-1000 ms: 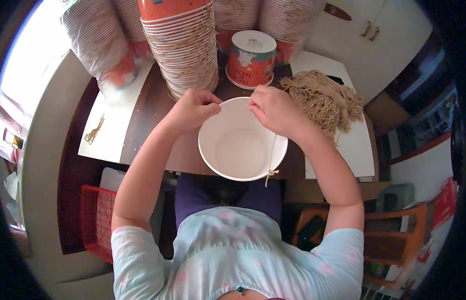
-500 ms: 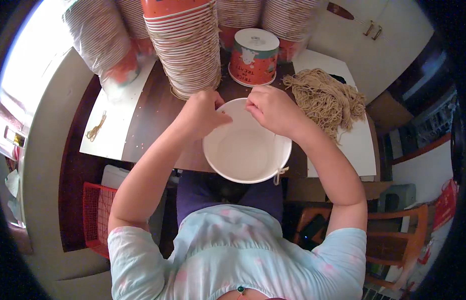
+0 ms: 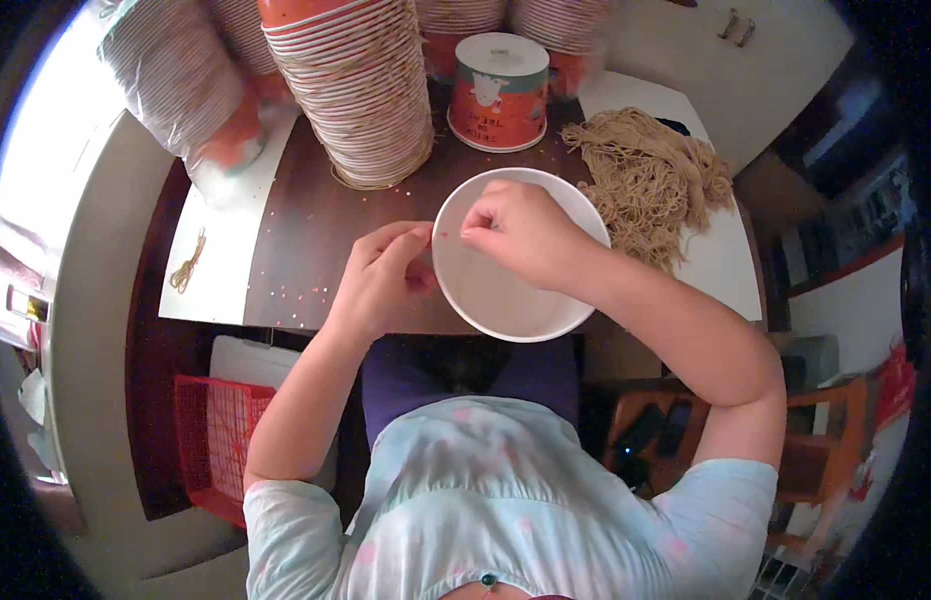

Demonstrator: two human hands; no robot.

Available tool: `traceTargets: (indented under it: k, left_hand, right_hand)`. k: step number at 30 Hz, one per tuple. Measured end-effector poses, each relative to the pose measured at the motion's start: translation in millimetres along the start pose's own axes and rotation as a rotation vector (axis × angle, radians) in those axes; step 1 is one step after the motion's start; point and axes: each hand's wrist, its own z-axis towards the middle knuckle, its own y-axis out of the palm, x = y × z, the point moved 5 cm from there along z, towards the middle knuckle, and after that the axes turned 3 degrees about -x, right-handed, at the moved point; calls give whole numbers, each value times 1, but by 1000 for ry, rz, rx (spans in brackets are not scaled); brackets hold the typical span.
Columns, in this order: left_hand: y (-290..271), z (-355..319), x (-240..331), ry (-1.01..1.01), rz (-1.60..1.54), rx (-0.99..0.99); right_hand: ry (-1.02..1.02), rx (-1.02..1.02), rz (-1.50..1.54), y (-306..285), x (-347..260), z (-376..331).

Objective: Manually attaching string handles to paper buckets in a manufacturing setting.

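Observation:
A white-lined round paper bucket (image 3: pixel 516 310) sits at the table's near edge, its opening facing up at me. A small dark spot, perhaps a hole, shows on its inner left wall just below the rim. My left hand (image 3: pixel 386 275) is outside the bucket at its left rim, thumb and fingertips pinched together close to that spot; what they hold is too small to make out. Over the opening is my right hand (image 3: pixel 526 235), its fingers curled into a pinch near the same wall. Whatever lies in that pinch is hidden.
A tall stack of nested buckets (image 3: pixel 361 110) stands beyond my left hand. Behind the bucket, an orange bucket (image 3: pixel 499 100) rests upside down. Tan cords (image 3: pixel 651 180) lie heaped at the right; a small cord bundle (image 3: pixel 189 262) is at far left. A red basket (image 3: pixel 211 440) sits below.
The bucket has turned, and the knotted cord seen at its near right rim is out of sight. My left hand has come down to the left rim; my right hand has moved over the opening.

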Motion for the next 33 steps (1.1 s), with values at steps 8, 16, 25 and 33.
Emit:
traceTargets:
  k: [8, 16, 25, 33]
  left_hand:
    - [-7, 4, -3, 78, 45, 6]
    - [-3, 5, 4, 166, 236, -20]
    - [4, -5, 25, 423, 772, 16]
    - [-6, -20, 11, 392, 587, 114]
  right_hand:
    - [28, 11, 28, 13, -1, 9]
    - [72, -2, -21, 14, -1, 12]
    - [53, -78, 24, 14, -11, 11]
    - [129, -187, 188, 2, -9, -17]
